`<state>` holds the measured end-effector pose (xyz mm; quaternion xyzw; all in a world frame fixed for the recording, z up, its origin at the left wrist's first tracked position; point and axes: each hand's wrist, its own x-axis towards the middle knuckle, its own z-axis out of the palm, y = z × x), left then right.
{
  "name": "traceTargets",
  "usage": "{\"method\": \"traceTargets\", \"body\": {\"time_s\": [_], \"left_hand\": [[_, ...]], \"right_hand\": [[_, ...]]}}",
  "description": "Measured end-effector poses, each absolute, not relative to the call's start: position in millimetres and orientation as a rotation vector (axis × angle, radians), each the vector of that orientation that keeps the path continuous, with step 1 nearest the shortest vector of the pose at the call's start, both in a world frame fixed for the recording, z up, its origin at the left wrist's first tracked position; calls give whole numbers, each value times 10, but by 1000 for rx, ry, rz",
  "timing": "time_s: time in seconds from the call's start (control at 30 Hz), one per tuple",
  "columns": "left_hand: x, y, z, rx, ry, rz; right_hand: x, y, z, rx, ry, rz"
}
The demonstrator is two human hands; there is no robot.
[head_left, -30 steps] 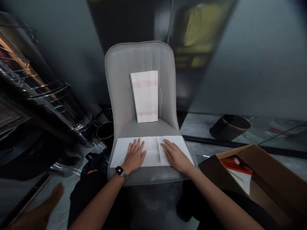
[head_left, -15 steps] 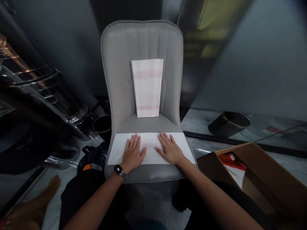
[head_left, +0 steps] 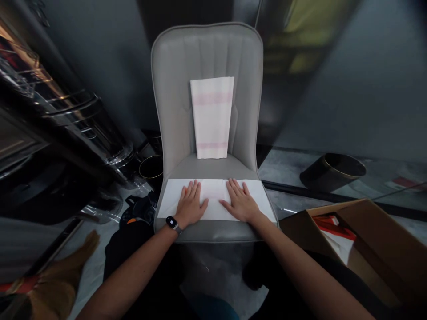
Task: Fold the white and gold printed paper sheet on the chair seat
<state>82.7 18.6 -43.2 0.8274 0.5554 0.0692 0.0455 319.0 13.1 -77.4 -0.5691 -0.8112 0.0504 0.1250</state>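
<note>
A wide white sheet (head_left: 213,209), perhaps paper or thin cloth, with a faint pink patch in its middle, lies across the seat of a grey padded chair (head_left: 215,231). My left hand (head_left: 191,204), with a dark watch on its wrist, rests flat on the sheet's left part, fingers stretched forward. On the right part, my right hand (head_left: 243,202) presses flat too, its thumb pointing inward. Behind them a folded white piece (head_left: 213,120) with two pink bands stands leaning against the chair's backrest. What lies under my palms is hidden.
An open cardboard box (head_left: 373,240) holding a red-and-white packet (head_left: 336,238) sits to the right. A black bin (head_left: 151,171) stands left of the chair, near a dark bag (head_left: 140,209). Another dark bin shape (head_left: 333,173) appears at right, possibly a reflection.
The whole view has shifted slightly, so the chair appears a little further right and higher. Both hands stay flat on the white sheet, and the folded piece has not moved on the chair.
</note>
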Motion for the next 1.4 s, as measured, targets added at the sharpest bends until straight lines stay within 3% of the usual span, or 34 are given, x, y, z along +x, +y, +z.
{"method": "traceTargets", "body": {"time_s": [0.2,0.33,0.53,0.83,0.93,1.03,1.2,1.3,1.4], "left_hand": [[540,79,-155,2540,1454,448],[187,-6,2,2580,1117,332],[36,-16,-10,2700,992,323],[183,-179,88,2873,894,356],[166,-218,390,2845,988,360],[133,-93,992,2795,1102,316],[346,705,1932,2599,1020,40],[639,1171,1930,2670,1325,-11],[942,1242,1458,2719,1439,18]], "right_hand": [[3259,-47,-492,-1522,-2347,178],[3440,-292,-326,-1420,-2406,241],[3626,-372,-321,-1447,-2535,323],[3416,-503,-36,-1246,-2749,13],[3385,-613,290,-1310,-2657,78],[3466,-634,869,-1300,-2486,311],[3701,-24,1571,-1366,-2332,692],[3719,564,1403,-1511,-2290,897],[3642,963,958,-1628,-2359,794]]}}
